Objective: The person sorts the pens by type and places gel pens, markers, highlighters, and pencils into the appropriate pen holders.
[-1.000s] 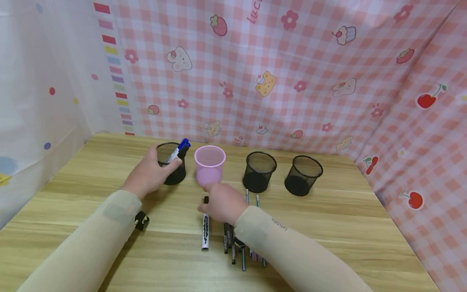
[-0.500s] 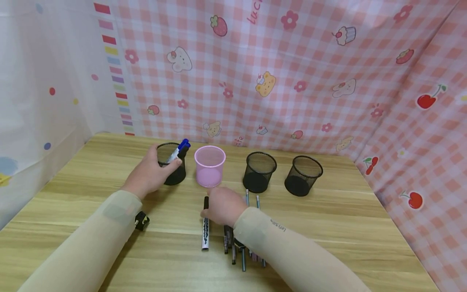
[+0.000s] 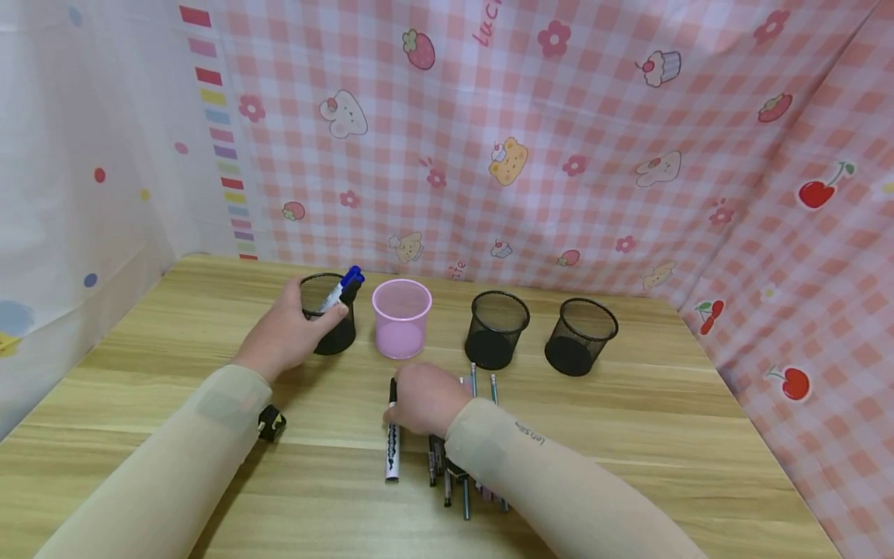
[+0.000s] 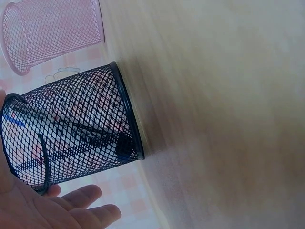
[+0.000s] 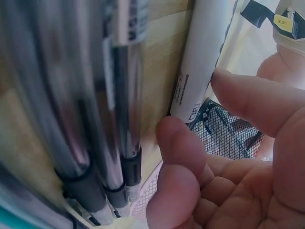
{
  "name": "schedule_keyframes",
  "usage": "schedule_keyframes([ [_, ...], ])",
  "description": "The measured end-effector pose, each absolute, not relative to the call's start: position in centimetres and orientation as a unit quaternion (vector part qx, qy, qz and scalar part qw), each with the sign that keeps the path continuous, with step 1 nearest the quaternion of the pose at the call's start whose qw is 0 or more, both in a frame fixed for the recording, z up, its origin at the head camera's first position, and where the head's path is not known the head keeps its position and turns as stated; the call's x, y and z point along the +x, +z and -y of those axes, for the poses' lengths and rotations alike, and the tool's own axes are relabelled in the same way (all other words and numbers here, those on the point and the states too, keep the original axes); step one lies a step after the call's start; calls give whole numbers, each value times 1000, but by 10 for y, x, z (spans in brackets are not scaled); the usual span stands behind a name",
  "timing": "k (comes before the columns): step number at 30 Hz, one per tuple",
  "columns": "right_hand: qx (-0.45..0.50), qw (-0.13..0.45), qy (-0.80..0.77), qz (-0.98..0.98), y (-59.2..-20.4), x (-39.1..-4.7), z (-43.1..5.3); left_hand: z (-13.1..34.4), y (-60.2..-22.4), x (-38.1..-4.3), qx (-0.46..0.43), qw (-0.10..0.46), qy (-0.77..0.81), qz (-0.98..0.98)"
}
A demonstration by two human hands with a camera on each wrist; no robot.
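Observation:
My left hand holds a black mesh pen cup by its upper part, thumb on the near right side. A blue-capped marker and a black-capped one lean inside that cup. My right hand pinches a white marker with a black cap between thumb and fingers. In the right wrist view, the thumb meets one side of the marker's white barrel and a fingertip the other. The marker lies lengthwise, close over the table, its cap end partly covered by the hand.
A pink mesh cup stands right of the held cup. Two more black mesh cups, one in the middle and one farther right, stand beyond. Several pens and pencils lie partly beneath the right forearm. A patterned cloth hangs behind.
My right hand has drawn slightly toward me and closed its fingers on the white marker, which has shifted a little. The left hand and the cup have stayed still.

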State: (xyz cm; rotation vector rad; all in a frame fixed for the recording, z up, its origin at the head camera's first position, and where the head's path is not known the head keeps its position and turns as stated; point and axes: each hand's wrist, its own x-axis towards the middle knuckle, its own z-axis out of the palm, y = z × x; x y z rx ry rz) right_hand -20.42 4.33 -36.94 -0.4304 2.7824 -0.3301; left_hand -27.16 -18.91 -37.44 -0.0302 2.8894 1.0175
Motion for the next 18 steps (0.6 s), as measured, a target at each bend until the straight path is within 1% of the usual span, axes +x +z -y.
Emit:
schedule_keyframes([
  [11, -169, 156, -119, -966, -371, -206, -38, 190, -375, -272, -7, 37, 330, -943],
  [18, -181, 148, -110, -966, -371, -210, -35, 190, -376, -272, -3, 35, 331, -943],
])
